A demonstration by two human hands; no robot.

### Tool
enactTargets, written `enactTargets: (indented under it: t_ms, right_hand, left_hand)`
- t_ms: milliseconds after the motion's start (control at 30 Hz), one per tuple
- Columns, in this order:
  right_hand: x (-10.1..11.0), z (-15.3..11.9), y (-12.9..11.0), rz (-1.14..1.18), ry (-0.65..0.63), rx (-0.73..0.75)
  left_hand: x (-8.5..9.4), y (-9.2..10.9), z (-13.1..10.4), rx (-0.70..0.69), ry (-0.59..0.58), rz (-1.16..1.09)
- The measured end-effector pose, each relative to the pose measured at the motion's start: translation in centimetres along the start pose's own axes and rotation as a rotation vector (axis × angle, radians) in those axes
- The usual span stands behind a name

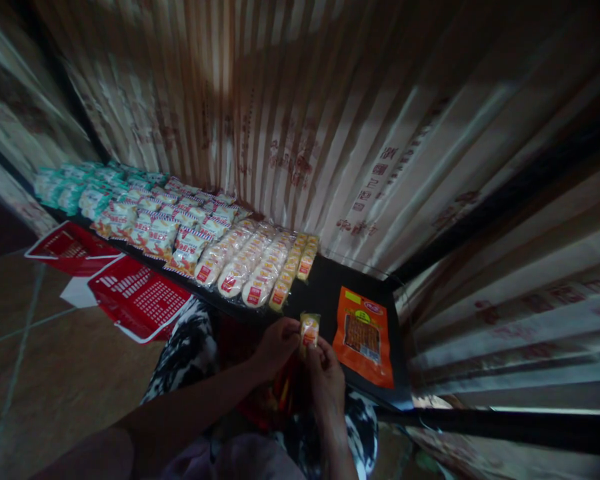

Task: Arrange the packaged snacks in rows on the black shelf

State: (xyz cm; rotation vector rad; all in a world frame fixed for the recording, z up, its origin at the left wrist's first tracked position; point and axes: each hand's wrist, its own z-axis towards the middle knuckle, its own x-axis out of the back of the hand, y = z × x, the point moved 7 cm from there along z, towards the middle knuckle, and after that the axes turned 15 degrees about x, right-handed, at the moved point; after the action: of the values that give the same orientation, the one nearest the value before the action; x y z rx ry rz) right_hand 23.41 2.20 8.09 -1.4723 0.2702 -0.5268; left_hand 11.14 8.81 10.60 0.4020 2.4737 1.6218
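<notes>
Between my two hands, over the front edge of the black shelf (325, 273), is a small yellow snack packet (309, 329). My left hand (280, 343) pinches its left edge, and my right hand (325, 370) grips its lower right part. Just beyond, similar yellow packets (281, 288) lie in overlapping rows. To their left run rows of round white crackers in clear wrappers (260, 283). Farther left come white and orange snack bags (155, 233), then green bags (70, 190). An orange pouch (363, 337) lies flat to the right of my hands.
A pleated printed curtain (300, 133) hangs behind the shelf, with dark frame bars (505, 200) at the right. Red printed sheets (140, 297) stick out below the shelf at left. A red bag, partly hidden, rests in my lap. The floor is tiled.
</notes>
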Motion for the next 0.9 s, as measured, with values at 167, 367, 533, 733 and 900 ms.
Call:
enactTargets:
  t_ms: [167, 367, 533, 733, 900]
  right_hand:
    - [-0.1, 1.3, -0.7, -0.078, -0.031, 0.013]
    - [-0.2, 2.7, -1.8, -0.259, -0.052, 0.069]
    - [-0.4, 3.8, -2.3, -0.405, -0.042, 0.108]
    - [-1.1, 4.8, -2.3, -0.476, -0.069, 0.129]
    - [-1.4, 5.3, -2.1, -0.467, -0.042, 0.100]
  left_hand:
    - [-0.2, 0.6, 0.5, -0.026, 0.041, 0.036]
    - [-0.3, 0.8, 1.3, -0.066, 0.107, 0.085]
    - [-0.6, 0.6, 2.0, -0.094, 0.138, 0.119]
    - [-0.9, 0.8, 2.5, -0.125, 0.137, 0.102]
    - [-1.1, 1.0, 2.8, -0.145, 0.173, 0.147]
